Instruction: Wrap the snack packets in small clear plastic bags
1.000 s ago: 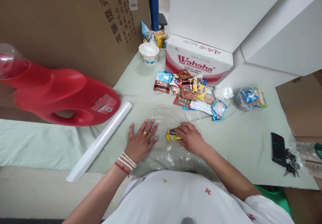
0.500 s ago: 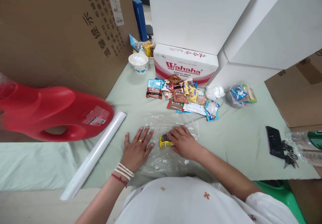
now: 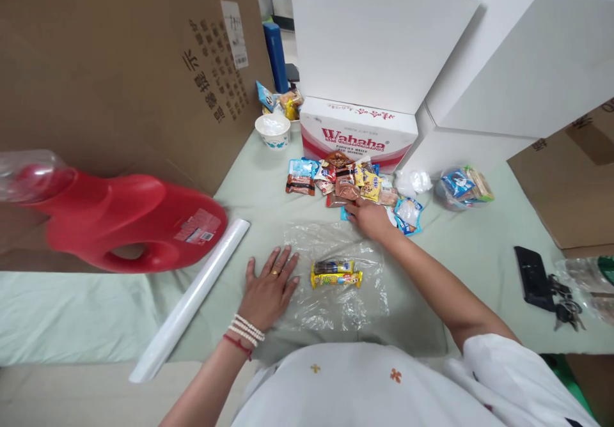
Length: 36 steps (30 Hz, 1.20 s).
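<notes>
My left hand (image 3: 269,283) lies flat, fingers spread, on the left edge of a clear plastic sheet (image 3: 345,299) spread on the pale green table (image 3: 470,273). On the sheet lie a yellow snack bar (image 3: 336,279) and a dark one (image 3: 332,266), side by side. My right hand (image 3: 370,217) is stretched out to the near edge of a pile of small snack packets (image 3: 345,181). Its fingers rest among the packets and their tips are hidden, so whether it holds one is unclear.
A red detergent jug (image 3: 119,222) lies on its side at left, beside a roll of clear film (image 3: 192,299). A Wahaha carton (image 3: 359,134), a paper cup (image 3: 272,130), a bag of snacks (image 3: 463,187), a phone (image 3: 532,277) and keys (image 3: 568,309) are around. Cardboard boxes stand behind.
My right hand has let go of the snack bars on the plastic sheet and reached forward to the snack pile. My left hand stays flat on the sheet.
</notes>
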### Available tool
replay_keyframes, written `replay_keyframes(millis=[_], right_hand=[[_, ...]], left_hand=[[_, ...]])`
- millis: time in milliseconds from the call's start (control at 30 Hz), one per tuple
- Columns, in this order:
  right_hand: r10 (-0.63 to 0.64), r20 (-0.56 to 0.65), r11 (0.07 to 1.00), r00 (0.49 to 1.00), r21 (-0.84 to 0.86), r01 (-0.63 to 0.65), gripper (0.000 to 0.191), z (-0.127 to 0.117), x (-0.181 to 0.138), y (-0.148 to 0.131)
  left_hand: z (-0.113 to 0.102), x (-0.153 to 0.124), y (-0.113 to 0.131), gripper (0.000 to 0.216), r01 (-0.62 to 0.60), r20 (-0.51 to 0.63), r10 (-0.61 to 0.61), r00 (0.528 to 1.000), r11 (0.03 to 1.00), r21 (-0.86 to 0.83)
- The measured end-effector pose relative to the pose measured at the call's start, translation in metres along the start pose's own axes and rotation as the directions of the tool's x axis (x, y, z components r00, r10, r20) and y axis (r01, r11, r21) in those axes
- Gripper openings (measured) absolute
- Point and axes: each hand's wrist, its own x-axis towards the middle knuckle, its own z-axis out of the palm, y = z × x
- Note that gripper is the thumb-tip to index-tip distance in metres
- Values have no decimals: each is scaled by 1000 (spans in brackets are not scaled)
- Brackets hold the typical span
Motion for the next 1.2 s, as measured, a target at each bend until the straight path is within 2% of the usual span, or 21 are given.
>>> replay_keyframes(millis=[167, 300, 367, 433, 500, 600, 667, 800, 900, 1000, 1100, 1200], right_hand=[[-35, -11, 997, 999, 73, 36, 38, 0, 7, -2], [-63, 65, 996, 996, 64, 59, 28, -8, 14, -6], [-83, 62, 995, 995, 63, 79, 27, -16, 10, -10], [-170, 41, 982, 985, 93, 166, 29, -23, -1, -20], [-301, 51, 946, 952, 144, 291, 30, -25, -18, -36], [-407, 142, 910, 903, 153, 386, 40, -14, -50, -68], [-379, 178, 925, 908, 110, 365, 44, 1, -68, -86], [-293, 154, 956, 944, 70, 285, 31, 23, -89, -100], [-257, 160, 962, 953, 134, 237, 37, 18, -93, -83], [-139, 119, 975, 983, 193, 114, 50, -3, -80, -44], [80, 48, 990, 996, 112, -85, 49, -23, -48, 6], [212, 23, 976, 977, 47, -213, 54, -34, -8, 43]], left_hand=[[-1, 0, 0, 54, -1, -13, 0, 1000, 1000, -23], [-1, 0, 0, 53, -5, -14, 5, 1000, 1000, -21], [-1, 0, 0, 53, -8, -13, 8, 1000, 1000, -24], [-2, 0, 1, 53, -10, -15, 9, 1000, 999, -32], [-2, 0, 2, 52, -7, -18, 6, 1000, 999, -42], [-3, 0, 2, 52, -2, -23, 1, 1000, 999, -49], [-3, -1, 2, 52, -2, -28, 0, 1000, 999, -48], [-3, -1, 3, 52, -4, -25, 2, 1000, 998, -55], [-4, 0, 3, 52, 9, -25, -10, 1000, 998, -67], [-4, 0, 4, 53, 9, -18, -11, 1000, 997, -76], [-3, 1, 3, 54, 15, -17, -17, 1000, 996, -83], [-3, 1, 3, 54, 21, -18, -23, 1000, 996, -90]])
